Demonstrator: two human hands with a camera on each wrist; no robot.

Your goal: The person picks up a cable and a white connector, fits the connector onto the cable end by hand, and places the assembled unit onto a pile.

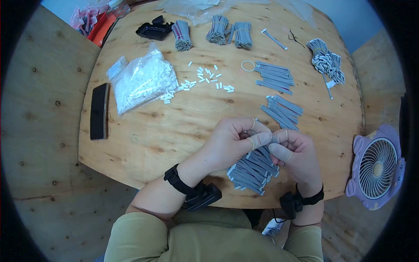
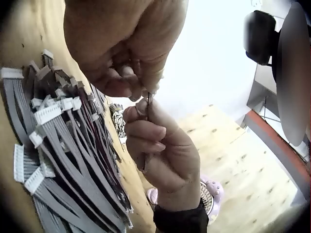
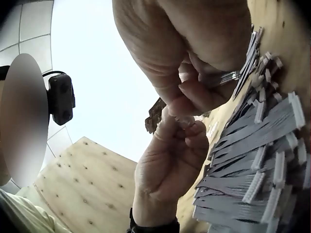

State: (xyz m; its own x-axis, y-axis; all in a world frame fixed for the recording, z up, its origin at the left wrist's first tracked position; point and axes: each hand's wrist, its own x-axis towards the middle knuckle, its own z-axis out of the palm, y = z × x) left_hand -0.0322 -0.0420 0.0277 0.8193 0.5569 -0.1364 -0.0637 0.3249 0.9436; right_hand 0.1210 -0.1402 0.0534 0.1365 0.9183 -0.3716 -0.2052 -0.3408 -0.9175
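Wood tbl [image 1: 139, 150] | ply walls [image 1: 39, 100] L/R | lilac fan [image 1: 377, 168] by R edge | both hands [image 1: 233, 139] pinching grey ribbon cable [image 3: 229, 76]

Table [image 1: 139, 150]: pale knotty wood; bag [image 1: 142, 81]: clear glossy plastic; ribbon cables [image 1: 249, 172]: matt plastic; phone [image 1: 99, 111]: glossy face; fan [image 1: 377, 168]: smooth plastic; shirt [image 1: 209, 238]: matt cloth.

cables [image 3: 272, 125]: grey | connectors [image 3: 254, 187]: white | fan [image 1: 378, 169]: lilac | tabletop [image 1: 174, 131]: tan, dark-knotted
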